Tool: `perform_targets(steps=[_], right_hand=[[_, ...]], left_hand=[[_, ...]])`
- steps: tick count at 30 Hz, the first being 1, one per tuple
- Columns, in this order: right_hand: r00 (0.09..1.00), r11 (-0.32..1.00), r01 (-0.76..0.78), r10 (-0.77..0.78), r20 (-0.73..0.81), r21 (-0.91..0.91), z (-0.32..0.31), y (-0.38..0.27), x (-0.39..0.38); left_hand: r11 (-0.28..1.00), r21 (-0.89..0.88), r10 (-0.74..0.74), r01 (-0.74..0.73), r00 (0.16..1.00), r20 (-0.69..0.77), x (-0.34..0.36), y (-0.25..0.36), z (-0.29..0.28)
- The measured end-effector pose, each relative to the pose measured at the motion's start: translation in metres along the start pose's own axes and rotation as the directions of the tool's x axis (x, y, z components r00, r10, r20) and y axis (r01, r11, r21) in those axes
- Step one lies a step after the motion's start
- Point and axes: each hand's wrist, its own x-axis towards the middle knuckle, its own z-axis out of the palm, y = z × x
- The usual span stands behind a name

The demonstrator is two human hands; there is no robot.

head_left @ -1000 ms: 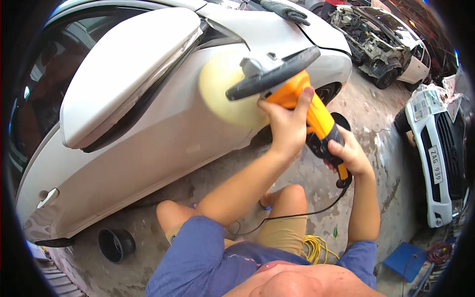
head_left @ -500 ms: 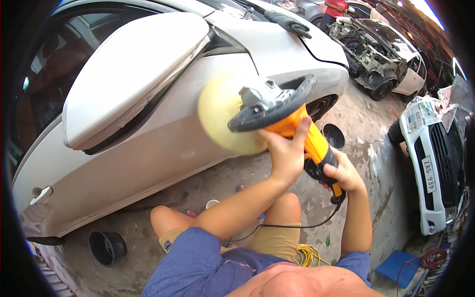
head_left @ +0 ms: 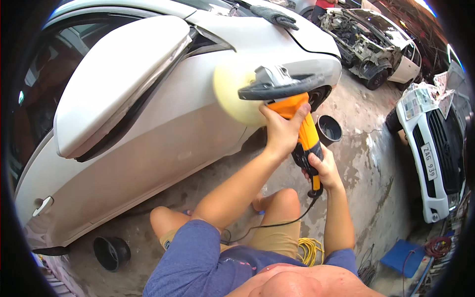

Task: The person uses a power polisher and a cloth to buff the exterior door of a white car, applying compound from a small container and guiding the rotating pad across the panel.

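Both of my hands hold an orange and black car polisher (head_left: pixel 309 131). My left hand (head_left: pixel 284 126) is wrapped round the orange body just behind its head. Farther back, my right hand (head_left: pixel 326 168) grips the black rear handle, where the power cord (head_left: pixel 277 224) leaves the tool. The polisher's round yellow foam pad (head_left: pixel 230 94) rests against the side panel of a white car (head_left: pixel 163 133), ahead of the wing mirror (head_left: pixel 116 81). A curved black handle (head_left: pixel 277 88) arches over the polisher's head.
A dark folded cloth (head_left: pixel 274 16) lies on the car's bonnet. Black buckets stand on the floor, one near the front wheel (head_left: pixel 330 128), another (head_left: pixel 112 252) at lower left. Yellow cord (head_left: pixel 310 250) lies coiled beside me. A bumper (head_left: pixel 420 163) and a stripped car (head_left: pixel 368 44) stand to the right.
The polisher and both hands have moved forward along the panel, toward the front wheel. The tool's handle end has swung left, and the view has shifted slightly.
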Motion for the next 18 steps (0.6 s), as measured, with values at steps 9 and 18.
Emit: perform_targets(steps=[9,18], right_hand=[[0.971,0.994,-0.070,0.087,0.222,-0.085,-0.015,-0.001,-0.008],[0.996,0.996,-0.079,0.081,-0.031,0.041,0.001,-0.015,-0.005]], left_hand=[[0.991,0.016,0.134,-0.133,0.981,-0.140,-0.046,0.017,-0.015],[0.996,-0.019,-0.087,0.089,0.993,0.078,0.010,0.007,-0.004]])
